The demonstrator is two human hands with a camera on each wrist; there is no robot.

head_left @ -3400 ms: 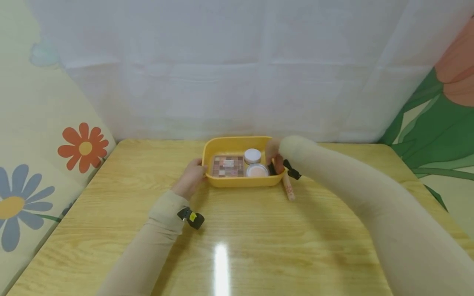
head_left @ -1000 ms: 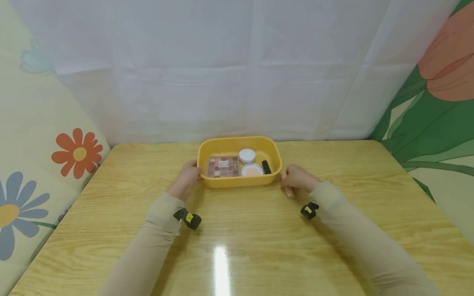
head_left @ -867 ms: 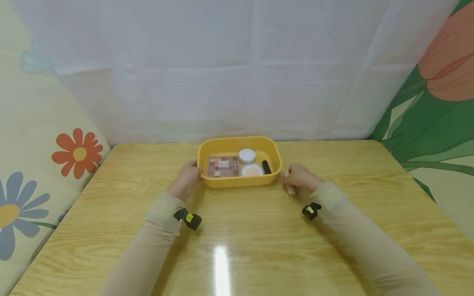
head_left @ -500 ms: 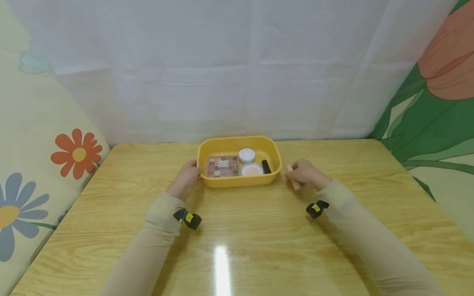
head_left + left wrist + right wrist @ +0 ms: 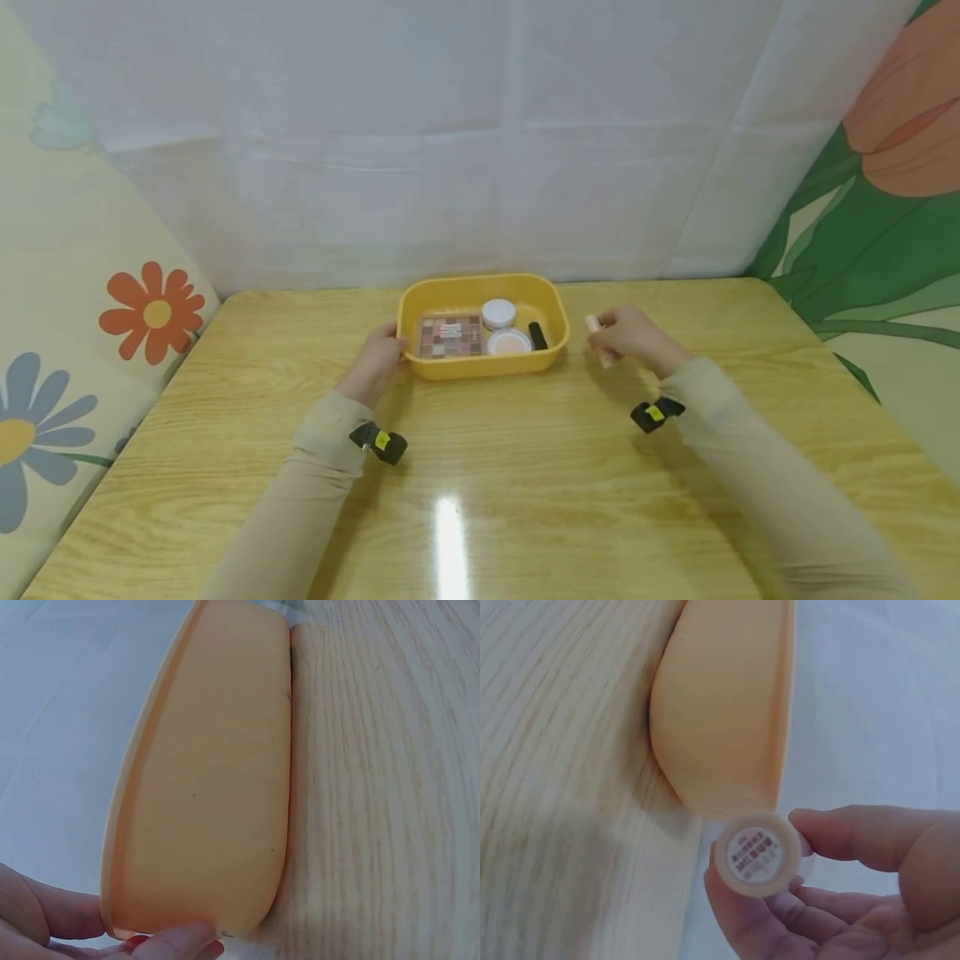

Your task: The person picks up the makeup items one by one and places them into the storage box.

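Note:
A yellow plastic basin (image 5: 487,369) stands on the table, holding an eyeshadow palette (image 5: 450,337) on its left side. Two round cosmetic cases, a white-topped one (image 5: 498,313) and a pink-centred compact (image 5: 509,342), lie right of the palette, then a short black stick (image 5: 537,336). My left hand (image 5: 375,358) holds the basin's left end, thumb against its outer wall. Just off the right end, my right hand (image 5: 632,335) pinches a slim peach-pink cosmetic tube (image 5: 604,353) between thumb and fingers. Its round labelled end (image 5: 756,855) faces the right wrist camera.
The wood-grain table (image 5: 510,483) reaches back to a white cloth (image 5: 360,167) hanging right behind the basin. Flower-patterned panels flank it, with a red flower (image 5: 156,313) at left and green leaves (image 5: 892,258) at right. Each wrist wears a small black camera.
Earlier my right hand was inside the basin at the black stick, the tube lying outside. It then took the tube and has moved it right and away from me. My left hand keeps its hold.

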